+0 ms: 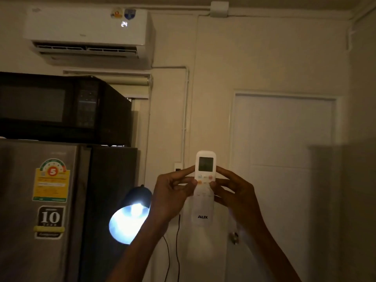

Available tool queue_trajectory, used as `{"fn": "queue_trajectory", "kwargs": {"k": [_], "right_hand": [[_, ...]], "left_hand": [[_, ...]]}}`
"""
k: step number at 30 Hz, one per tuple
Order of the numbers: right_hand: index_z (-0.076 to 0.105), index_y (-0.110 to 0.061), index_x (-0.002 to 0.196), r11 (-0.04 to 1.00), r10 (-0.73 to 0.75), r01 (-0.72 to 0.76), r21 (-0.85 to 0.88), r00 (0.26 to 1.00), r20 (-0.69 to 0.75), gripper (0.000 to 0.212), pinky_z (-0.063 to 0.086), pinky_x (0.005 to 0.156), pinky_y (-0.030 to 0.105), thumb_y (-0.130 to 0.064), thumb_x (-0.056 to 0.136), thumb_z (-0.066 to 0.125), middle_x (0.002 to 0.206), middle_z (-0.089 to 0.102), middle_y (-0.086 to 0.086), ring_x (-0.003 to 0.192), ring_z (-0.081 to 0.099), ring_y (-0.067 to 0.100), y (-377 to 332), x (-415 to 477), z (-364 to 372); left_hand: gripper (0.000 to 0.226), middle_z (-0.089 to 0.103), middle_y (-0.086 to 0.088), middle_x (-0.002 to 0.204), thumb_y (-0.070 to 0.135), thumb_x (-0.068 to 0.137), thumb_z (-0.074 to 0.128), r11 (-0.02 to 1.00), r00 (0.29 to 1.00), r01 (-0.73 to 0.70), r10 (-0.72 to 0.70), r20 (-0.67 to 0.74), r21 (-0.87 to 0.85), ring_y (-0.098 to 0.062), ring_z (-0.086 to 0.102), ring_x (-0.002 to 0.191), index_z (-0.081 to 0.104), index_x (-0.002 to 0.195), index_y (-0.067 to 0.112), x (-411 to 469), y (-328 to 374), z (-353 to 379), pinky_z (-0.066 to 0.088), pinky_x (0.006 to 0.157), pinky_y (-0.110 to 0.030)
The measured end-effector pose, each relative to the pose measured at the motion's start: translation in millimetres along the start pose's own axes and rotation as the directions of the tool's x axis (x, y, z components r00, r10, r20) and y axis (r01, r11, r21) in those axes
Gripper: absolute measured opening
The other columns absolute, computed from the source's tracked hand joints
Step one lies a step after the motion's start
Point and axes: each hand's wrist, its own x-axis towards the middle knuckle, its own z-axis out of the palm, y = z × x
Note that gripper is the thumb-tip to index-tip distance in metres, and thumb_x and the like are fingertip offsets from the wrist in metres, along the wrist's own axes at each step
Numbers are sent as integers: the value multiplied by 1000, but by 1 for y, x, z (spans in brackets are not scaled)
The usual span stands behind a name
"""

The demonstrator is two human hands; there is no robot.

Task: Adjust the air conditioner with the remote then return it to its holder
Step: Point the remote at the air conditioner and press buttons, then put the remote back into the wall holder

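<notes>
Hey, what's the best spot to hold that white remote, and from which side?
Grip the remote by its long edges around the middle, from left and right, as the left hand and right hand do now. It stands upright, slim and flat, so side holds probably leave its screen and buttons clear.

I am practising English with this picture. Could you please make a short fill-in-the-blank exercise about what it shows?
1. Both hands, the left hand and the right hand, hold a white ____ with a small screen.
2. The air conditioner on the wall shows the number ____.
3. The black microwave stands on top of the ____.
4. The lamp left of the hands is switched ____.

Missing words: remote; 24; refrigerator; on
</notes>
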Motion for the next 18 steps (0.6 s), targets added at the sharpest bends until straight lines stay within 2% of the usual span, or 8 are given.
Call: {"fn": "queue_trajectory", "kwargs": {"k": [3, 6, 11, 13, 16, 18], "right_hand": [[60, -18, 123, 999, -13, 12, -42, 1000, -15, 41, 60, 66, 23, -7, 84, 65, 111, 71, 1, 94, 72, 11, 19, 25, -21], [60, -26, 117, 997, -14, 13, -76, 1000, -12, 38, 59, 63, 20, -7, 84, 66, 106, 70, -4, 87, 72, 6, 38, 50, -38], [60, -24, 122, 994, 1, -6, -106, 999, -53, 42, 62, 75, 30, -10, 83, 67, 114, 70, 2, 100, 69, 18, 77, 91, -56], [60, -24, 123, 995, 10, -17, -98, 998, -63, 43, 61, 74, 29, -11, 83, 67, 113, 70, 2, 99, 70, 17, 95, 103, -61], [60, -25, 124, 996, 36, -42, -81, 996, -82, 43, 61, 72, 27, -12, 83, 67, 111, 71, 1, 97, 70, 15, 122, 121, -70], [61, -28, 122, 996, 48, -54, -67, 995, -81, 42, 61, 70, 26, -13, 83, 68, 107, 71, -2, 93, 71, 12, 141, 134, -77]], "left_hand": [[36, 72, 4, 111, 13, 84, 64, 1000, 1000, 4, -4, 0, -22, -7, 68, 96, 65, 119, 23, 25, -23, 27, 59, 72, -18], [39, 73, 1, 106, 7, 84, 63, 998, 1000, 19, -19, 3, -56, 4, 69, 83, 63, 121, 19, 51, -46, 47, 56, 63, -12], [38, 67, 16, 94, 7, 85, 62, 993, 999, 43, -42, 8, -106, 15, 65, 73, 62, 120, 22, 88, -86, 76, 52, 57, -6], [39, 66, 16, 94, 8, 85, 62, 993, 999, 49, -48, 9, -103, 11, 64, 74, 61, 121, 22, 100, -102, 85, 53, 58, -6], [40, 69, 3, 107, 8, 84, 63, 992, 997, 72, -69, 28, -100, -2, 66, 90, 61, 122, 21, 120, -127, 98, 57, 63, -12], [41, 70, -4, 110, 8, 83, 64, 988, 995, 92, -87, 42, -120, -7, 69, 92, 61, 122, 19, 132, -144, 105, 58, 64, -16]]}}
